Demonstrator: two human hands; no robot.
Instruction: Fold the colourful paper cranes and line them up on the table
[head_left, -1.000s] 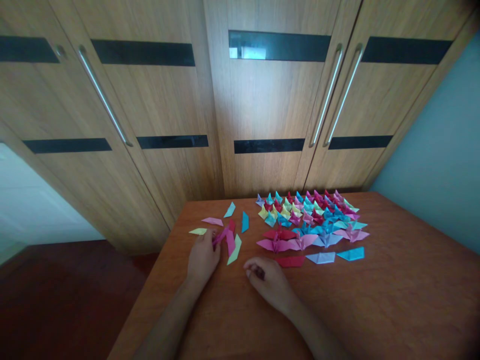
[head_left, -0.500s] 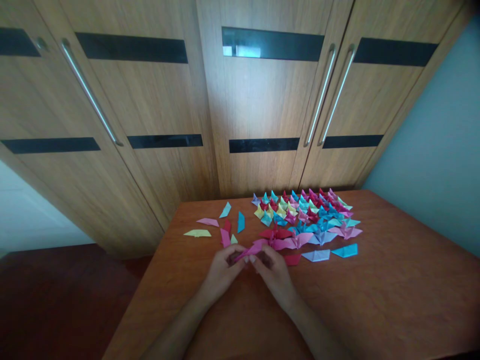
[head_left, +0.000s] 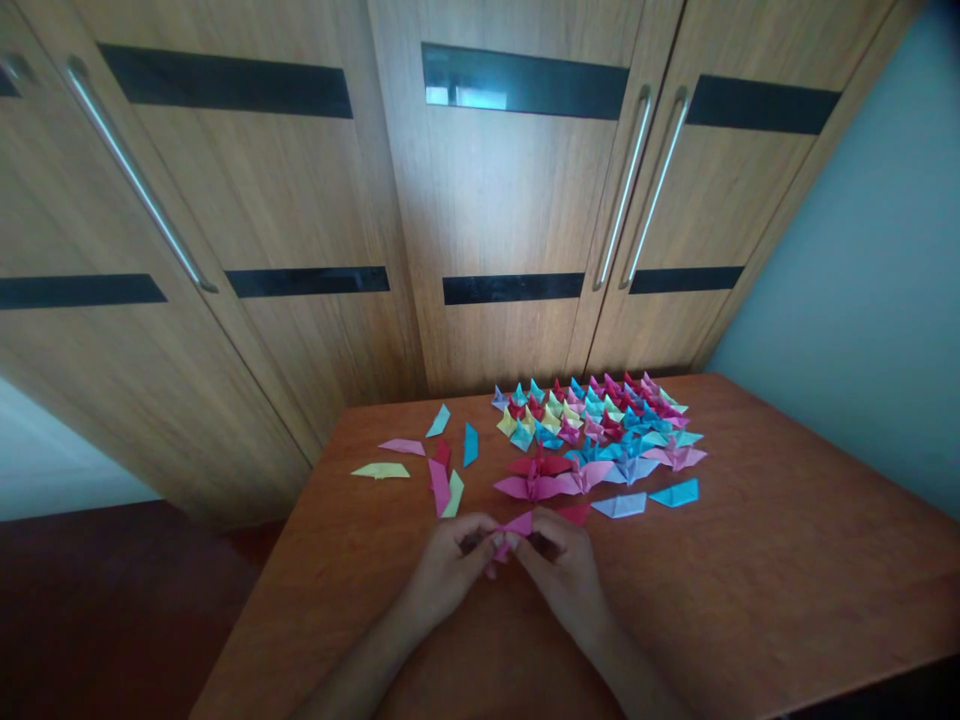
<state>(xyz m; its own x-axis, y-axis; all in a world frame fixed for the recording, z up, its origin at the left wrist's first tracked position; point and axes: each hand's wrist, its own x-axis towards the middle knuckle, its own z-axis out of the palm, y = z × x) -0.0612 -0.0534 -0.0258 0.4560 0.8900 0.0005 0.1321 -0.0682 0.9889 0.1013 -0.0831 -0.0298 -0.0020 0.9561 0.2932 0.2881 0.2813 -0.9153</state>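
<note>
Between my hands is a folded piece of pink origami paper (head_left: 517, 525), held just above the table. My left hand (head_left: 452, 562) pinches its left end, thumb against fingers. With thumb and fingers closed, my right hand (head_left: 561, 560) grips the other end. Fingers cover much of the paper, so its full shape is hidden. Right behind the hands lies a magenta paper crane (head_left: 533, 485) with spread wings. A red folded piece (head_left: 574, 514) sticks out beyond my right fingers. To the left of my left hand lie a magenta folded strip (head_left: 439, 487) and a pale yellow one (head_left: 454, 494).
Many colourful paper cranes (head_left: 592, 415) stand in rows at the back of the brown table (head_left: 735, 600). Lavender (head_left: 619, 505) and blue (head_left: 675, 493) folded pieces lie at right, with several loose folded strips at left. A wooden wardrobe (head_left: 502, 200) rises behind.
My hands have drawn slightly lower and closer to me with the pink paper, uncovering more of the magenta crane and the pale yellow strip. The camera view has shifted a little.
</note>
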